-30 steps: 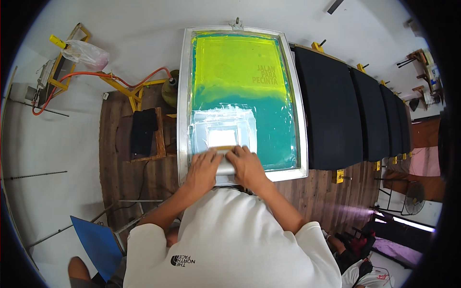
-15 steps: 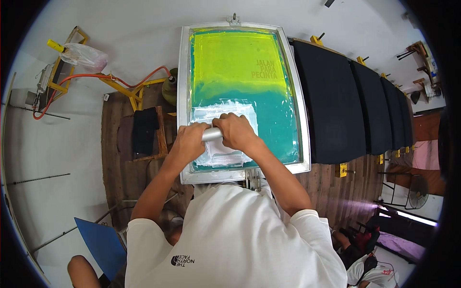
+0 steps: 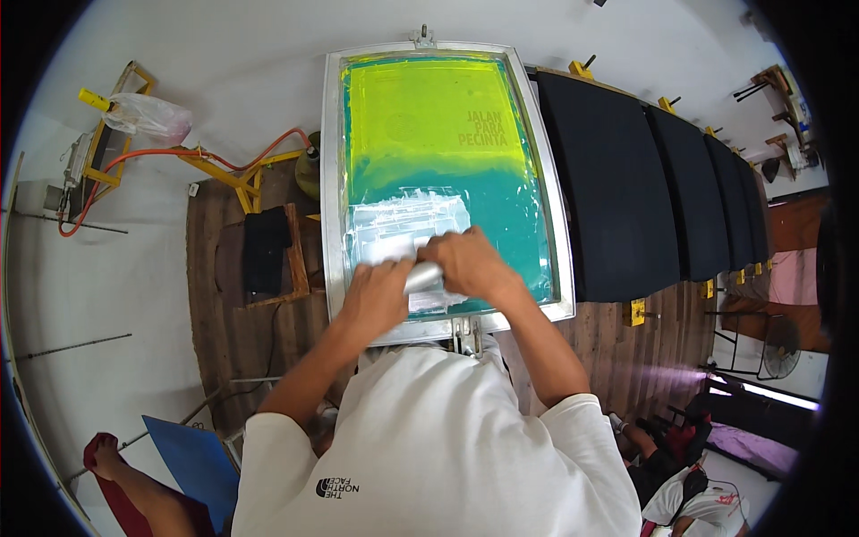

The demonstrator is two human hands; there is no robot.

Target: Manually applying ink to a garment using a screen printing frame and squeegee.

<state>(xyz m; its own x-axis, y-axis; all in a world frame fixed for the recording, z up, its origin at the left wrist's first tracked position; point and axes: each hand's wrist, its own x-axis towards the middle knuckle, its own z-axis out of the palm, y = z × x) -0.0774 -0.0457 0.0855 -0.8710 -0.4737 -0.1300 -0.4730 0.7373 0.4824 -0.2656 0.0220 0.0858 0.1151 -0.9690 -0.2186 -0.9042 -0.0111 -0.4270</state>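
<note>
My left hand and my right hand both grip a silver squeegee, held slanted over the lower-left part of a silkscreen. The screen has an aluminium frame, a teal mesh and a bright yellow-green upper area with faint lettering. White ink is smeared in streaks in a squarish patch around the squeegee, whose blade is mostly hidden by my hands and the ink. A hinge clamp sits at the frame's near edge.
Black-covered platens line up at right with yellow clamps. At left are a yellow stand, red hose, wooden-framed dark cloth and blue board. Co-workers show at lower left and lower right; a fan stands right.
The squeegee and both hands rose from the screen's near edge, then came back slightly toward me, now more slanted. The ink patch is more streaked. More of the lower-left co-worker shows.
</note>
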